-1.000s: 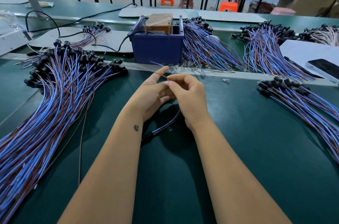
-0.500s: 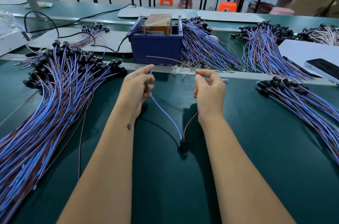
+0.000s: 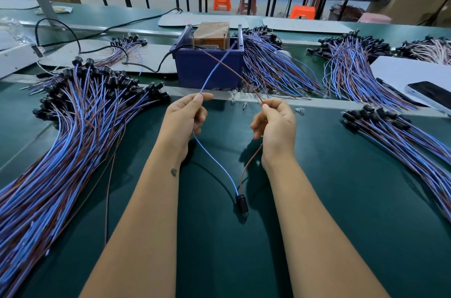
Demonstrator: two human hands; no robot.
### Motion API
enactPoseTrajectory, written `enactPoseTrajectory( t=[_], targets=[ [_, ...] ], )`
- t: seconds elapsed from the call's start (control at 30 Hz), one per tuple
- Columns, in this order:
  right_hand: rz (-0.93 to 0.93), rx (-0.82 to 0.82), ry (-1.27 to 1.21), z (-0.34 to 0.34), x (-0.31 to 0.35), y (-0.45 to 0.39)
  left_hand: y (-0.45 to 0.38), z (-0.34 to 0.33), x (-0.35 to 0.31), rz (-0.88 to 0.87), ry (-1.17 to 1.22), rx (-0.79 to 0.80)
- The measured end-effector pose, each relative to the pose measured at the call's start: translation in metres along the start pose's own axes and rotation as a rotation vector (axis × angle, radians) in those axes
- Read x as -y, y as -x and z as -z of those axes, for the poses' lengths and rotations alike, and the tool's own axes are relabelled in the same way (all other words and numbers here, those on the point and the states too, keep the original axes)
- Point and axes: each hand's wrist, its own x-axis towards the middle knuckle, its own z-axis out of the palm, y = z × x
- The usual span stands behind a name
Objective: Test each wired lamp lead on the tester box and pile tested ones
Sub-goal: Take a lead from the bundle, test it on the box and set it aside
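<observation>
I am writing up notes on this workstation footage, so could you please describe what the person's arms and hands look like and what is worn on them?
Both forearms are bare, with no sleeves showing in the frame. Neither the left hand nor the right hand wears a glove, ring, watch or bracelet that can be seen. The left forearm carries one small dark mark just below the wrist, possibly a tattoo. The fingernails look short and unpainted.

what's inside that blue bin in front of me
A brown tape-wrapped box sits inside the blue bin; the blue wire and brown wire reach in. The bin's front wall hides the contacts and floor.
</observation>
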Motion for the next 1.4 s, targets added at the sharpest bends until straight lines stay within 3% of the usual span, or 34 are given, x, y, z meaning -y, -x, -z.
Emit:
enactPoseTrajectory(
  t=[0.23,0.87,1.4],
  targets=[
    [-0.010,0.005,0.033,-0.0025,-0.0020,0.0009,-0.0059,-0.0002,0.0031,0.060,0.004,-0.199],
    [-0.035,0.000,0.028,-0.0034,-0.0032,0.0012,-0.0041,0.0007,0.0065,-0.044,-0.097,-0.326],
    [-0.037,-0.001,0.036,-0.0041,-0.0048,-0.0011,-0.0055,0.0009,0.0045,-0.013,-0.086,-0.349]
  ],
)
